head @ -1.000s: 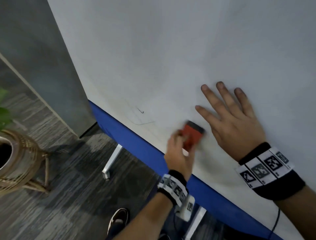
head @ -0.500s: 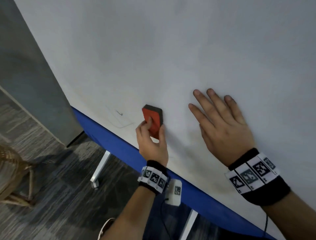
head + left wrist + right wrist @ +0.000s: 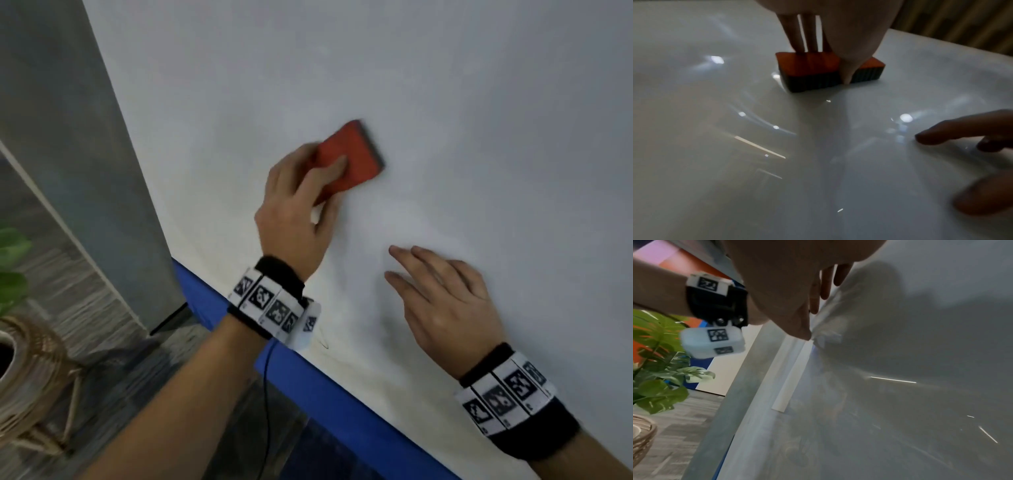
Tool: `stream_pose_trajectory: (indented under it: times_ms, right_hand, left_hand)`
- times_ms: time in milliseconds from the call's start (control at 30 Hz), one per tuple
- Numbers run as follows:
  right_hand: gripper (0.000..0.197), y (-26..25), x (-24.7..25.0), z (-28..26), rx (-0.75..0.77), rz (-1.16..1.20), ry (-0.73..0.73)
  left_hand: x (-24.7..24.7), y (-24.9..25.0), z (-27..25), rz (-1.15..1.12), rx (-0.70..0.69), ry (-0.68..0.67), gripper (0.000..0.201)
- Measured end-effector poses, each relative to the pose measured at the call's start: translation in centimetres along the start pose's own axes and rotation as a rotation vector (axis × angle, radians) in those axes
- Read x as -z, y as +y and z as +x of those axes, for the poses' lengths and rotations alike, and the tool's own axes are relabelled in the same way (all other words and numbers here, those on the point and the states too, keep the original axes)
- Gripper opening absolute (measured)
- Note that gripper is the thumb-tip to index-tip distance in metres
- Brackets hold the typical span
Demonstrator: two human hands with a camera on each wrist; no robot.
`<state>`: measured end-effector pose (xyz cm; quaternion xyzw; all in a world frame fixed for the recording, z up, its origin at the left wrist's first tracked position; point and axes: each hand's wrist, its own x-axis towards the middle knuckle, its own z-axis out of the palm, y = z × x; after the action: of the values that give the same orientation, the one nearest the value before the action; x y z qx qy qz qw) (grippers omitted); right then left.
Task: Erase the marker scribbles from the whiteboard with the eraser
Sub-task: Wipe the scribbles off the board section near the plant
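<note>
The white whiteboard point(image 3: 445, 102) fills most of the head view. My left hand point(image 3: 318, 185) grips a red eraser point(image 3: 352, 154) with a dark felt underside, flat against the board. In the left wrist view the eraser point(image 3: 813, 69) sits felt-down on the glossy board, fingers point(image 3: 801, 40) on its top and thumb on its near side. My right hand point(image 3: 442, 291) lies with straight fingers on the board, below and right of the eraser. A faint thin marker mark point(image 3: 323, 342) shows beside my left wrist, near the lower edge.
A blue frame point(image 3: 342, 394) runs along the board's lower edge. A grey wall panel point(image 3: 102, 171) stands to the left. A wicker plant stand point(image 3: 30, 370) with green leaves point(image 3: 659, 369) sits on the carpet at far left. A cable point(image 3: 267, 394) hangs from my left wrist.
My left hand has swept the eraser up and to the right, away from the lower edge. The right hand stays flat on the board. The longer curved line seen earlier no longer shows.
</note>
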<state>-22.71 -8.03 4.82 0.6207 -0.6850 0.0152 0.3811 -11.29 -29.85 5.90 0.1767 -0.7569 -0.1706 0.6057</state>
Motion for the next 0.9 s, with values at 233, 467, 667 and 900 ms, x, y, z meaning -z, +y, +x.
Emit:
stream_pose_trajectory:
  times_ms: [233,467,667,900]
  right_hand:
    - [0.026,-1.0,-1.1,0.2,-0.025,-0.014,0.054]
    - [0.048,-3.9,-3.7,1.9,0.064,0.052,-0.154]
    - [0.049,-4.8,-5.5,1.6,0.072,-0.019,-0.170]
    - [0.035,-5.8,-7.1,1.4,-0.022,-0.055,-0.043]
  left_hand:
    - [1.6,-6.2,4.4,-0.082,-0.023,0.031,0.032]
    - [0.2,-18.9,-10.2,-0.145,0.956,0.185,0.026]
    - [-3.5,-20.8,-22.7,-0.036,1.392,0.087,0.030]
    - [-4.5,-9.7,-21.1,-0.123,0.960,0.047,0.031]
